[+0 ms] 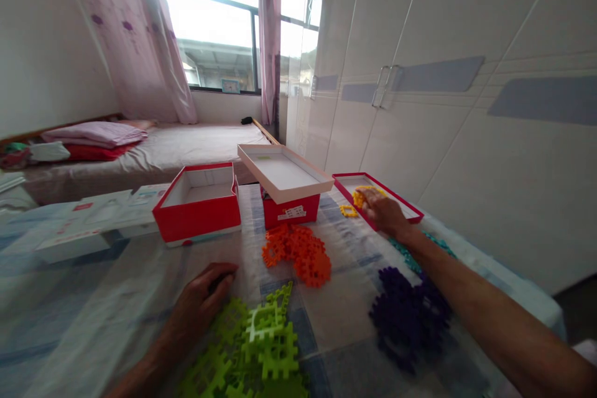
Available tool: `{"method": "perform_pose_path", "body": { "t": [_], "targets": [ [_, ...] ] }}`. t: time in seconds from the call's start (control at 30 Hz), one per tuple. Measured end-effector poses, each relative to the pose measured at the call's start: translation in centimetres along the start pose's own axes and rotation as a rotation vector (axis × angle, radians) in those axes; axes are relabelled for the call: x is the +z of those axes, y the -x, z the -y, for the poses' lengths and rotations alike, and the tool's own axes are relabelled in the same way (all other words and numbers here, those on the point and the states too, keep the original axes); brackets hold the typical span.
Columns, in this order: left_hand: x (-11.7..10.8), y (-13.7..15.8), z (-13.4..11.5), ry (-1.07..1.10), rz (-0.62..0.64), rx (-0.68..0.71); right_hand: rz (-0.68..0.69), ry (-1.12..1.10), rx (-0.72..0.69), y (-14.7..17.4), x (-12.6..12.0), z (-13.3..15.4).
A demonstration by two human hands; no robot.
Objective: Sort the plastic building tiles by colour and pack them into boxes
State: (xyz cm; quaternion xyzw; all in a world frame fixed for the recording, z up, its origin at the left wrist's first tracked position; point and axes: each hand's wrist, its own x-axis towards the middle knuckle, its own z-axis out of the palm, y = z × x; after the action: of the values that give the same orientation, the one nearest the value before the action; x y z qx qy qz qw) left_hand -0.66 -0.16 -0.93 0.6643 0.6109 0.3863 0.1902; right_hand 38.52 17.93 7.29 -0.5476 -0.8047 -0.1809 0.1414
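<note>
My right hand (pixel 380 208) reaches over a shallow red-rimmed box lid (pixel 410 212), its fingers closed on yellow plastic building pieces (pixel 366 193). One yellow square piece (pixel 348 211) lies on the cloth just left of the lid. My left hand (pixel 205 291) rests on the cloth with its fingers curled; what they hold, if anything, is hidden. Beside it spreads a pile of lime-green notched pieces (pixel 273 345). Orange gear-shaped pieces (pixel 303 255) lie in the middle, purple ones (pixel 405 317) to the right, and teal ones (pixel 405 255) partly under my right forearm.
An open red box (pixel 200 217) stands at the left. Another red box (pixel 291 211) carries a tilted pale lid (pixel 289 174). White flat boxes (pixel 102 211) lie further left. Behind the cloth-covered table (pixel 140 298) are a bed (pixel 200 143) and a tall white wardrobe (pixel 443 25).
</note>
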Motion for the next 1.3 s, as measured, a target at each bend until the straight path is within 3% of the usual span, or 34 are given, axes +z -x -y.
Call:
{"method": "perform_pose_path", "body": {
  "t": [0.07,0.17,0.4,0.57,0.77,0.87,1.03,1.2,1.3],
  "targets": [
    [0.0,0.0,0.1,0.001,-0.001,-0.001,-0.020,0.053,0.052,-1.7,-0.3,-1.7],
    [0.1,-0.1,0.1,-0.010,-0.002,-0.011,0.055,0.163,0.101,-3.2,-0.4,-2.8],
    [0.0,0.0,-0.3,-0.018,-0.013,-0.007,0.177,0.205,-0.070,-2.2,2.5,2.1],
    [0.1,-0.1,-0.2,-0.020,-0.022,-0.002,0.211,0.216,-0.054,-2.0,5.0,3.7],
    [0.1,0.0,-0.1,-0.014,-0.013,-0.003,0.175,0.168,-0.052,-1.5,4.0,3.9],
    [0.1,0.0,-0.2,-0.014,-0.009,-0.018,0.140,0.153,0.012,-1.7,2.5,2.9],
    [0.1,0.0,-0.2,-0.011,0.004,-0.023,0.146,0.159,0.222,-2.6,1.0,-1.2],
    [0.0,0.1,-0.3,-0.001,0.005,-0.012,0.327,0.077,0.289,-2.5,2.9,-3.2],
    [-0.1,0.1,-0.4,-0.007,0.004,-0.009,0.355,0.016,0.278,-2.4,4.3,-3.4]
  ]
}}
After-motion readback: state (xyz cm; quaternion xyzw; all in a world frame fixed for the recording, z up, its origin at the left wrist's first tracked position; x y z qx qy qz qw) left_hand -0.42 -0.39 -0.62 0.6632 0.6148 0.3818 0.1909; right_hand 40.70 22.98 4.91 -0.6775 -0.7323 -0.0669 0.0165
